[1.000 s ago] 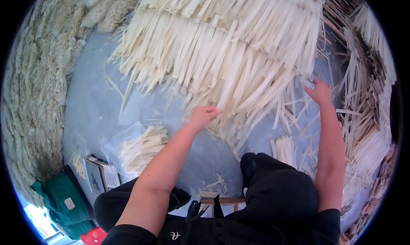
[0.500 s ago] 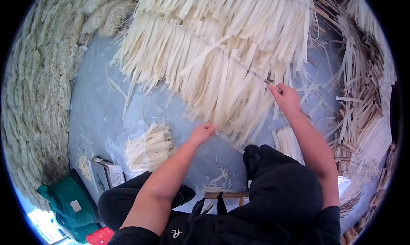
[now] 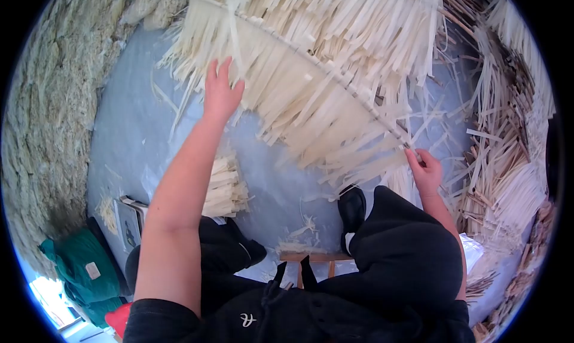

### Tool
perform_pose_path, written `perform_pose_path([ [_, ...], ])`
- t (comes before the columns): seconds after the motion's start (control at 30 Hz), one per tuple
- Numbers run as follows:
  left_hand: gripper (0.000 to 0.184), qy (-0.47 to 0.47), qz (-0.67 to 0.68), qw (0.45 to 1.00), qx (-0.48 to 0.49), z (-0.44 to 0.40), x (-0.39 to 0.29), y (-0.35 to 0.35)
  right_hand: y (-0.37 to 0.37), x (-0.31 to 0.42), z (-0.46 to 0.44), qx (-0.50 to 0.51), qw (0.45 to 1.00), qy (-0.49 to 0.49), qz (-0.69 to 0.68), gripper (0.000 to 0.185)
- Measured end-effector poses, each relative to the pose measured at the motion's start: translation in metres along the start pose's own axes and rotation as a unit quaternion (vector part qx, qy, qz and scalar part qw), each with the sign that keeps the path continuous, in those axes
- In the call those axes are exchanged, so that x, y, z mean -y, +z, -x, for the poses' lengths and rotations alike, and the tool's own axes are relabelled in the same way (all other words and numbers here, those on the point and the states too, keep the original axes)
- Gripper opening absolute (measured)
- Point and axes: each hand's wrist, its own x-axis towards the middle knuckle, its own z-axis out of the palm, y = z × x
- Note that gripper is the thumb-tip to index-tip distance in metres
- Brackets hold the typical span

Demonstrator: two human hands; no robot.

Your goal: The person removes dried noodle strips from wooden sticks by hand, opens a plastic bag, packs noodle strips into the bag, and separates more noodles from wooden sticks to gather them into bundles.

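Your right hand (image 3: 426, 174) has its fingers closed on the near end of a thin stick (image 3: 359, 98), which slants across the layered strips (image 3: 359, 29). Your left hand (image 3: 222, 98) is spread open beside the stick's pale fringe (image 3: 281, 92); contact is unclear. That fringe looks attached along most of the stick, while a bundle (image 3: 224, 187) lies loose on the floor (image 3: 263, 146). Your black shoe (image 3: 351, 210) sits close to the fringe's lower tips, and scattered strips (image 3: 433, 119) crowd the right side.

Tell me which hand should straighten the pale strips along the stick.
Probably the left hand: it is open beside the pale strips, while the right hand grips the stick near one end.
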Motion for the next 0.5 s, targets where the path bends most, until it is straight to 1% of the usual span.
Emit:
perform_pose_path([
  [0.03, 0.065, -0.003, 0.002, 1.000, 0.002, -0.009, -0.005, -0.005, -0.004, -0.005, 0.007, -0.010, 0.999, -0.010, -0.035, 0.028],
  [0.1, 0.068, 0.050, -0.022, 0.997, -0.063, -0.026, -0.011, -0.008, -0.013, -0.015, 0.020, -0.014, 0.999, -0.017, -0.033, 0.026],
  [0.13, 0.068, 0.049, -0.021, 0.997, -0.062, -0.034, -0.012, -0.010, -0.018, -0.021, 0.025, -0.020, 0.999, -0.026, -0.034, 0.024],
  [0.17, 0.067, 0.053, -0.050, 0.994, -0.079, -0.042, -0.011, -0.013, -0.023, -0.026, 0.031, -0.020, 0.999, -0.027, -0.033, 0.024],
  [0.2, 0.066, 0.057, -0.079, 0.991, -0.095, -0.047, -0.009, -0.016, -0.029, -0.032, 0.037, -0.004, 1.000, -0.023, -0.004, 0.024],
  [0.23, 0.066, 0.057, -0.080, 0.991, -0.094, -0.052, 0.001, -0.019, -0.033, -0.037, 0.040, 0.011, 0.999, -0.019, 0.025, 0.025],
  [0.3, 0.064, 0.108, -0.223, 0.968, 0.034, -0.058, 0.021, -0.025, -0.030, -0.050, 0.044, 0.011, 1.000, -0.006, 0.007, 0.025],
  [0.33, 0.064, 0.110, -0.225, 0.967, 0.036, -0.061, 0.016, -0.028, -0.027, -0.053, 0.045, 0.008, 1.000, 0.007, -0.009, 0.026],
  [0.4, 0.059, 0.028, -0.262, 0.955, 0.140, -0.063, 0.001, -0.037, -0.026, -0.051, 0.041, -0.002, 1.000, 0.001, 0.006, 0.026],
  [0.43, 0.059, 0.029, -0.262, 0.954, 0.143, -0.061, 0.000, -0.036, -0.026, -0.050, 0.038, -0.012, 1.000, -0.009, 0.022, 0.026],
  [0.5, 0.056, 0.042, -0.106, 0.991, 0.074, -0.057, 0.001, -0.037, -0.026, -0.049, 0.030, -0.009, 1.000, -0.005, 0.030, 0.025],
])
